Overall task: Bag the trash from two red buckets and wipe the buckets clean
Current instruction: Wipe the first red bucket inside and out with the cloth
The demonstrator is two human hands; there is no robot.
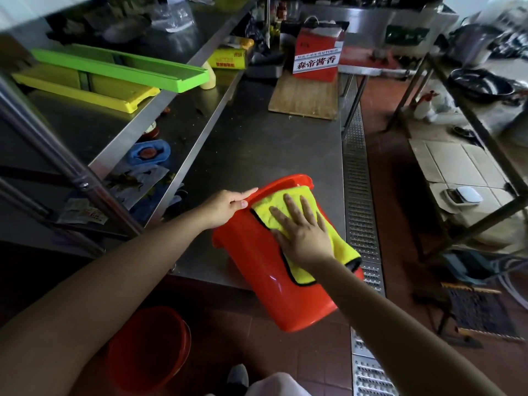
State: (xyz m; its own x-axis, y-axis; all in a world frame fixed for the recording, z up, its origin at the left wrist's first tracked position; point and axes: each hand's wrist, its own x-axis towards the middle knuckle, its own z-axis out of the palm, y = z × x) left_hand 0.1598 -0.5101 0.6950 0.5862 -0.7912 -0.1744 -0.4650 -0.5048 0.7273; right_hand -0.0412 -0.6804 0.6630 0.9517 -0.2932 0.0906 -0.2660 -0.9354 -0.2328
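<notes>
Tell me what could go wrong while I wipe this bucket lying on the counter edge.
The red bucket lies tilted with its base past the steel counter edge; pressure from the right hand on the yellow cloth could tip it off. Only the left hand gripping the rim steadies it. It might land on the second bucket below.

Pretty dim kitchen: long stainless steel surface (257, 144) with a shelf (120, 121) left of it, perforated metal floor drain (360, 201) running along its right edge, reddish-brown tiled floor (394, 178) beyond.
</notes>
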